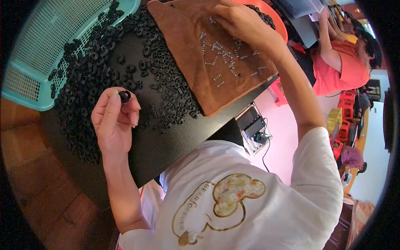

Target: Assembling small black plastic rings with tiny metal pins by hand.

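Observation:
My left hand (114,118) is raised over the table, thumb and fingers closed on a small black ring-shaped plastic part (124,96). My right hand (241,21) is above the brown cloth (187,46), its fingers bent down and drawn together among small metal springs (225,54). Its fingertips are mostly hidden, so whatever they pinch does not show. The springs lie scattered singly and in clusters over the cloth. Next to the cloth, small black plastic pieces (179,100) are spread on the dark table (162,143). Farther left, black ring-like parts (83,91) form a large heap.
A turquoise plastic basket (31,79) leans at the far left, with black parts spilling by its rim. An orange-red tray (278,14) stands beyond my right hand. A person in a red shirt (339,68) sits at the right. Below the table edge is a metal-framed device (252,125) with a cable.

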Available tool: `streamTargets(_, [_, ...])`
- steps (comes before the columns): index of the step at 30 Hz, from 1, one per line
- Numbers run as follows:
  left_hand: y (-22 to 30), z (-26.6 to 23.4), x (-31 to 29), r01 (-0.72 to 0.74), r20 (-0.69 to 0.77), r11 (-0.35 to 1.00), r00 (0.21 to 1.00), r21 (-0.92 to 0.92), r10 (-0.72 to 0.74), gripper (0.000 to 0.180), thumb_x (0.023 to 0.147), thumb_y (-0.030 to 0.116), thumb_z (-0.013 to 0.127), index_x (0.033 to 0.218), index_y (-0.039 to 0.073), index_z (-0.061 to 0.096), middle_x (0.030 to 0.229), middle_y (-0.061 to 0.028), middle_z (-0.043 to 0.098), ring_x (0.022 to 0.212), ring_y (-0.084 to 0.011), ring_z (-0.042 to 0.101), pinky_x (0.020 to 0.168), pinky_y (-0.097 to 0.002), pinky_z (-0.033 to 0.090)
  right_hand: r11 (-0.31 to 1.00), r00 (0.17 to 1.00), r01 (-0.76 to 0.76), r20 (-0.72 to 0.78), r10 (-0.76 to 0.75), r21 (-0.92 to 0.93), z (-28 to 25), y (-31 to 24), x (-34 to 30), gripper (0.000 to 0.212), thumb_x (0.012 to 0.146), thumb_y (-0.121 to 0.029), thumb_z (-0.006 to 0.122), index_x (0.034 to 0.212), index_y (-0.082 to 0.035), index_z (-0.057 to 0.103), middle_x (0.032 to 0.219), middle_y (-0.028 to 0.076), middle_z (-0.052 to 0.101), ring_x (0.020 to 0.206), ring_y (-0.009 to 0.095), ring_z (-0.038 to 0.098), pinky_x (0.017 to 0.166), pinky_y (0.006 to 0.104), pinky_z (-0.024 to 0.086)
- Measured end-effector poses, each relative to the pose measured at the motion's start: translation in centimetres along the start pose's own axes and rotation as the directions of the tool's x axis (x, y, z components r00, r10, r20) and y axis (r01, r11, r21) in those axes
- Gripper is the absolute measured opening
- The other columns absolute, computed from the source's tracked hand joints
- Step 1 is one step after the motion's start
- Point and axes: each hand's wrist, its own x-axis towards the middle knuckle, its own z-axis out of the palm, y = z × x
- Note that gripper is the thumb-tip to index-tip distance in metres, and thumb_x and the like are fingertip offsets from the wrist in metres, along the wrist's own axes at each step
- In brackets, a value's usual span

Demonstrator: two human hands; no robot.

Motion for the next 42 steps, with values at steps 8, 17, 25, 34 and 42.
streamTargets(8, [0.1,0.1,0.1,0.001,-0.01,1.0,1.0,0.012,-0.001,0.023,0.098,0.021,0.048,0.095,0.001,0.059,0.076,-0.0102,0.062,0.054,-0.0101,0.05,0.048,-0.0208,0.038,0.998,0.997,0.066,0.044,-0.067,0.023,1.7,1.4,-0.5,0.022,0.081,-0.009,0.057,0.101,0.0,0.06,0.099,0.021,0.06,0.092,0.039,0.059,0.08,0.0453,0.048])
streamTargets(17, [0.0,0.5,-0.3,0.006,0.007,0.997,1.0,0.076,-0.007,0.024,0.099,0.022,0.046,0.096,0.0,0.057,0.076,-0.0088,0.058,0.053,-0.0103,0.047,0.046,-0.021,0.036,0.99,0.956,0.075,0.273,-0.106,0.124,0.7,-0.5,-3.5,0.024,0.083,-0.009,0.059,0.106,-0.002,0.056,0.098,0.015,0.054,0.09,0.036,0.057,0.073,0.0411,0.046])
streamTargets(25, [0.0,0.1,-0.1,0.011,-0.05,0.999,0.999,0.039,-0.009,0.023,0.098,0.021,0.047,0.096,0.0,0.057,0.076,-0.0083,0.058,0.054,-0.0105,0.046,0.046,-0.0213,0.035,0.984,0.975,0.053,0.205,-0.088,0.168,1.5,-0.1,-3.8,0.023,0.082,-0.008,0.06,0.103,-0.001,0.055,0.096,0.016,0.052,0.088,0.035,0.056,0.072,0.0423,0.046])
streamTargets(34, [0.2,0.2,0.1,0.031,-0.076,0.999,0.997,-0.02,-0.033,0.021,0.098,0.019,0.048,0.096,0.001,0.06,0.076,-0.0087,0.063,0.055,-0.0096,0.051,0.047,-0.0211,0.037,0.835,0.979,-0.199,0.14,0.148,0.513,-1.1,-4.1,-2.2,0.016,0.082,-0.011,0.065,0.087,0.001,0.056,0.075,0.016,0.057,0.071,0.029,0.058,0.066,0.0368,0.046])
streamTargets(42, [0.0,0.3,-0.1,0.073,-0.118,0.995,0.99,-0.061,-0.079,0.022,0.098,0.02,0.05,0.095,0.002,0.06,0.075,-0.0079,0.064,0.053,-0.0092,0.051,0.047,-0.0205,0.037,0.576,0.996,0.016,0.037,-0.08,0.818,1.5,-12.7,3.1,0.013,0.086,-0.009,0.065,0.09,0.003,0.061,0.075,0.002,0.059,0.069,0.006,0.051,0.061,0.0227,0.043])
